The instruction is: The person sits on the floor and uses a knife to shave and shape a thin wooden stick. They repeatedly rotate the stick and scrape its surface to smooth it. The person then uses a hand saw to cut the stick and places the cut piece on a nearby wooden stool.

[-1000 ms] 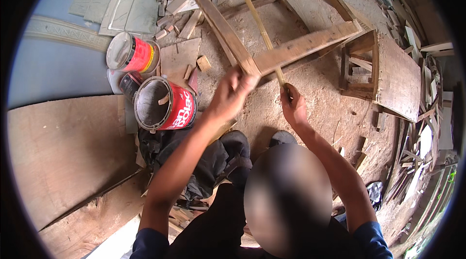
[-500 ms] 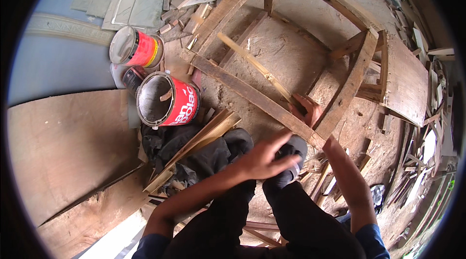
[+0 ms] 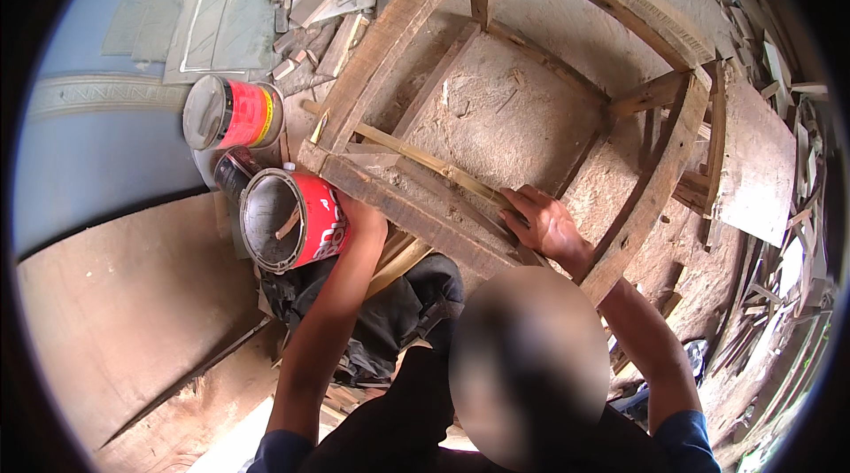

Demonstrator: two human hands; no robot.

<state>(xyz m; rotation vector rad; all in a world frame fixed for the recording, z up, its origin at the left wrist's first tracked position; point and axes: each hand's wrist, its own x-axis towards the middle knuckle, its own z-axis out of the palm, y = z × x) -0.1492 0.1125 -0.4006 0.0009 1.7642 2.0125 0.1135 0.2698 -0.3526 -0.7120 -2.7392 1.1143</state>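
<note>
A wooden frame with four-sided rails and legs stands before me, its near rail slanting down to the right. A thin pale wooden strip lies slantwise inside it, just beyond the near rail. My right hand reaches inside the near right corner, fingers closed on the strip's right end. Beside the red paint can, my left hand reaches under the near rail's left part. The rail hides its fingers, so whether it holds anything cannot be told.
A second red-labelled can stands behind the first. Wood offcuts are heaped at the far left, more scraps along the right. A plywood sheet lies at left. Black cloth sits near my legs. A blurred oval covers the lower middle.
My left hand has swung left and forward from near my foot to the near rail's left part. The strip's far end has dropped, and my right hand has moved slightly inward with it.
</note>
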